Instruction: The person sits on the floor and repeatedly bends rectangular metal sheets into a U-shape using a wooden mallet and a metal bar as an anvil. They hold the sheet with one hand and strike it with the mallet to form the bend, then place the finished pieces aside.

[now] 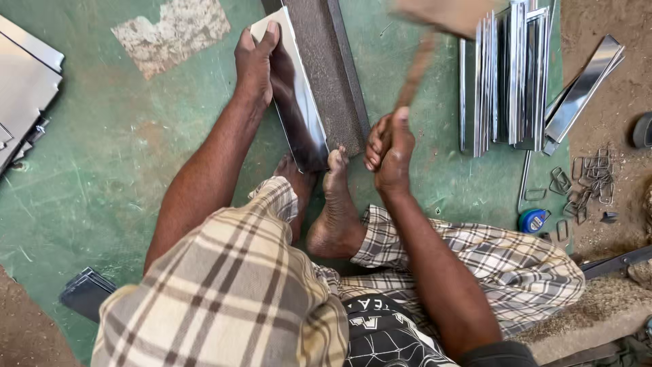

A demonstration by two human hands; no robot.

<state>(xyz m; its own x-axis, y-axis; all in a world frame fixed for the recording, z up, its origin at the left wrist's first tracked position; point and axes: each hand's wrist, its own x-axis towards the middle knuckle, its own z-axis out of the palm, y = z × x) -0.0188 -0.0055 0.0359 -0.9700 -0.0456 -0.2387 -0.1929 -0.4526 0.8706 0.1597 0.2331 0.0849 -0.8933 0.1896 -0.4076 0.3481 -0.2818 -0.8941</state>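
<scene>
My left hand [255,62] presses down on the far end of a shiny metal sheet strip [297,102] that leans against a dark steel bar [324,75] on the green floor. My right hand [390,146] grips the wooden handle of a mallet [435,27], raised and blurred above the bar. My bare foot [334,204] rests its toes on the near end of the strip.
A stack of bent shiny metal pieces [506,75] lies to the right, with more strips [584,88] beyond. Flat sheets [24,81] sit at the left edge. Wire loops [587,180] and a blue tape measure [533,220] lie on the right.
</scene>
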